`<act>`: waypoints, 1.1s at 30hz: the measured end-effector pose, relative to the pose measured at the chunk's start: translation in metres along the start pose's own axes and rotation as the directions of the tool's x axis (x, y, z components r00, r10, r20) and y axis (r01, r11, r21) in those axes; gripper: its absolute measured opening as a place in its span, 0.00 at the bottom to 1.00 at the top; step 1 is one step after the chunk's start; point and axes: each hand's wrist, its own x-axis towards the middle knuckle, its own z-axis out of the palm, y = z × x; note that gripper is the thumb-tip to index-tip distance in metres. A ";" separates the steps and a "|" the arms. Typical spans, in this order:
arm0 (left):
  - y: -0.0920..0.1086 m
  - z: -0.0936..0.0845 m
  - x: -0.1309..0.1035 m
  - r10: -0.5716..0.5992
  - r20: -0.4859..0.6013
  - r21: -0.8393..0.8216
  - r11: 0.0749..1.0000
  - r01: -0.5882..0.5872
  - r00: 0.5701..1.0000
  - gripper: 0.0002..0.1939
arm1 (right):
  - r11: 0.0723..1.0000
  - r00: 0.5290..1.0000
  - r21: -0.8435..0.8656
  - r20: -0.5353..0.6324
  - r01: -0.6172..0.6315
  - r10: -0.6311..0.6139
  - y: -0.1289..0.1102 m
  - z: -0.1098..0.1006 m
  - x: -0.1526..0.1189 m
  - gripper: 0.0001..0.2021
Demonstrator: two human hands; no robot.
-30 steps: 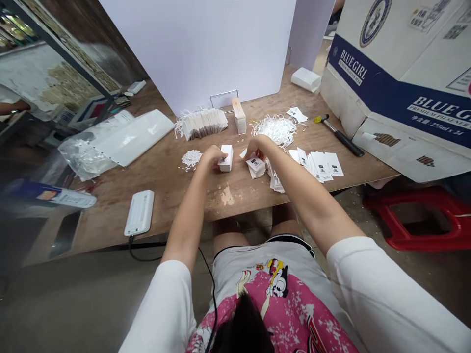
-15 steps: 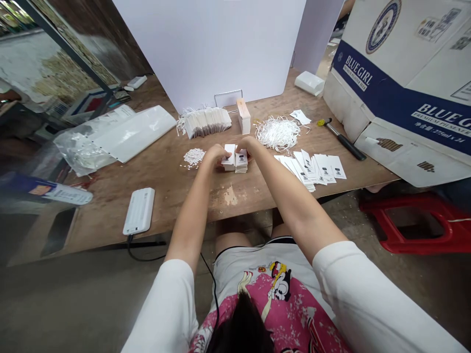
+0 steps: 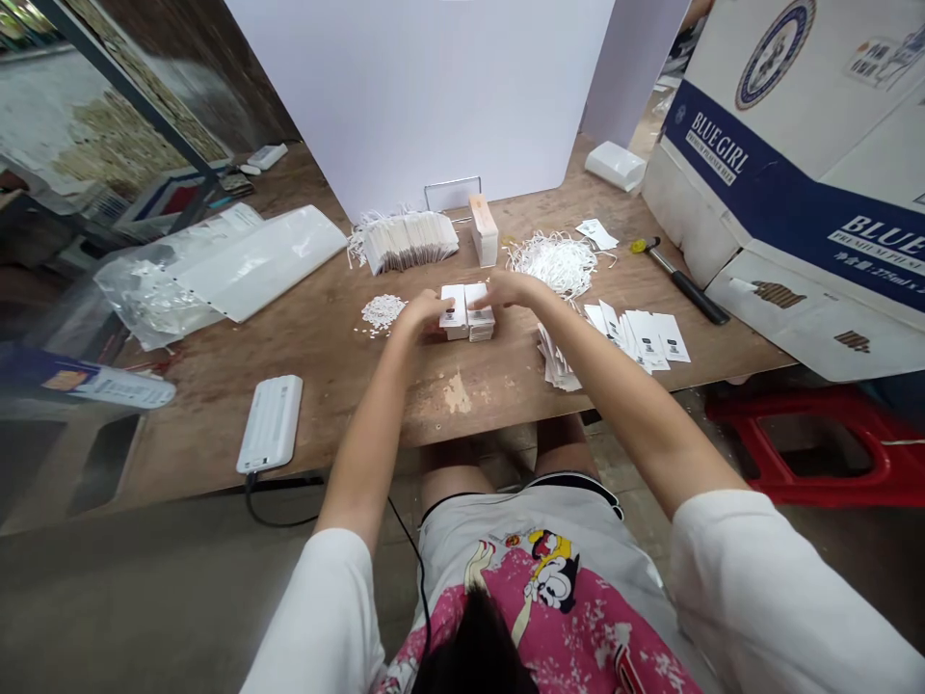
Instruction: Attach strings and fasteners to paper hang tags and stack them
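Note:
Two stacks of white paper tags stand side by side on the wooden table between my hands. My left hand (image 3: 427,308) grips the left stack of tags (image 3: 454,301) from its outer side, thumb near the top face. Around the outer side of the right stack of tags (image 3: 477,297) my right hand (image 3: 509,289) is closed, its thumb over the top. Some fingers of both hands are hidden. A small heap of white bits (image 3: 383,313) lies left of my left hand. Loose tags (image 3: 647,339) are spread to the right, partly behind my right forearm.
Behind the stacks are a row of strung tags (image 3: 411,243), an upright block of cards (image 3: 484,231) and a tangle of white strings (image 3: 553,262). A black-handled tool (image 3: 683,280) lies before a carton (image 3: 780,202). At left are a white power bank (image 3: 271,424) and plastic bags (image 3: 252,260).
My right hand has shifted slightly outward on the right stack, and its forearm has swung right, showing more tags near the table edge. The camera view has shifted slightly.

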 end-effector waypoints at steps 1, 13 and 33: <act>-0.004 -0.001 0.003 0.024 -0.015 -0.005 1.000 -0.024 1.000 0.10 | 1.000 1.000 -0.024 0.013 -0.004 0.004 0.004 0.002 -0.006 0.54; -0.019 0.033 0.034 0.305 -0.203 0.061 0.952 -0.299 0.930 0.20 | 0.933 0.971 -0.288 -0.032 0.217 -0.236 0.023 0.057 -0.019 0.58; -0.002 0.055 -0.057 0.453 -0.395 0.052 0.880 -0.473 0.799 0.13 | 0.833 0.837 -0.187 -0.077 0.521 -0.541 -0.044 0.016 -0.298 0.10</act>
